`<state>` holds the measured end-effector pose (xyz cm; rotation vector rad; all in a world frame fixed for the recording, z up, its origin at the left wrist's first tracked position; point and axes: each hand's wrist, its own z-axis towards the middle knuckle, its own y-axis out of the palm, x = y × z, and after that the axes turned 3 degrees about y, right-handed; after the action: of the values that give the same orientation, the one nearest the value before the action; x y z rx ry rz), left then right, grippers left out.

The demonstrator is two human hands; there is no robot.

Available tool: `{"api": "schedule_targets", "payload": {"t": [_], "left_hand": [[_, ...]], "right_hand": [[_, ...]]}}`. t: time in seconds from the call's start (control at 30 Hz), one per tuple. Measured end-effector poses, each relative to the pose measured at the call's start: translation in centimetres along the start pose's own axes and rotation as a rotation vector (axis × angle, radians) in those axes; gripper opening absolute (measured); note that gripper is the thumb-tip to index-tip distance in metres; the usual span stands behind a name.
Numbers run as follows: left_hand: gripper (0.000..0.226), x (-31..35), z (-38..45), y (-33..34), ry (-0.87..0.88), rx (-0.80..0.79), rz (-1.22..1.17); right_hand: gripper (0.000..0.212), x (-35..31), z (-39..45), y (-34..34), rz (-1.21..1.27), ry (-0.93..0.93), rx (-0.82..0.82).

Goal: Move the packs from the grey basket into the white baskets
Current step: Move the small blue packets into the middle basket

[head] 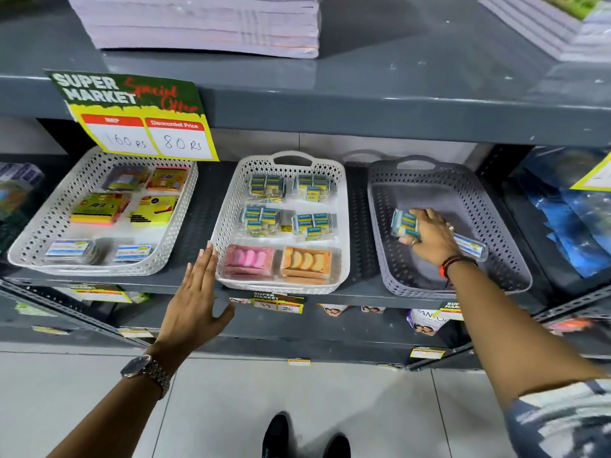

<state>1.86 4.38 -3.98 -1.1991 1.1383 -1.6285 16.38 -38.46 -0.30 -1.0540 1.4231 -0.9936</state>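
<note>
On the right of the shelf stands the grey basket (469, 180). Inside it my right hand (429, 236) is shut on a blue-and-yellow eraser pack (404, 223), held at the basket's left side. Another clear pack (471, 247) lies on the basket floor, partly hidden under my wrist. The middle white basket (344, 206) holds several eraser packs plus a pink and an orange pack at its front. The left white basket (49, 219) holds sticky-note pads and small packs. My left hand (198, 295) hovers open, fingers together, at the shelf edge beside the middle basket's front left corner.
A grey shelf (330, 107) overhangs the baskets, with a yellow price sign (142, 120) hanging over the left basket. Paper stacks (205, 24) lie on top. Blue packets (568, 219) crowd the space right of the grey basket. Lower shelves and a tiled floor are below.
</note>
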Motion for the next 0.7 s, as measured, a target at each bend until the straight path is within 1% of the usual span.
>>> {"api": "schedule_targets", "payload": {"t": [0.13,0.2,0.3,0.4,0.57,0.7], "left_hand": [[0.094,-0.1,-0.1,-0.1,-0.002,0.001,0.006],[0.094,-0.3,-0.1,-0.1,-0.003,0.0,0.008],[0.092,-0.5,-0.1,0.1,-0.004,-0.006,0.008],[0.093,-0.7,0.0,0.3,-0.005,-0.012,0.01],[0.093,-0.9,0.1,0.2,0.0,-0.021,-0.002],[0.095,-1.1,0.0,0.0,0.001,-0.027,-0.013]], "right_hand": [[0.062,-3.3,0.3,-2.8,0.05,-0.058,0.159],[0.062,-5.9,0.3,-3.7,0.06,-0.109,0.182],[0.065,-10.0,0.4,-3.9,0.066,-0.226,0.137],[0.062,-13.9,0.3,-2.7,0.045,-0.308,0.074],[0.064,-18.1,0.8,0.4,-0.048,-0.326,-0.002],[0.058,-19.3,1.6,2.4,-0.144,-0.288,-0.093]]}}
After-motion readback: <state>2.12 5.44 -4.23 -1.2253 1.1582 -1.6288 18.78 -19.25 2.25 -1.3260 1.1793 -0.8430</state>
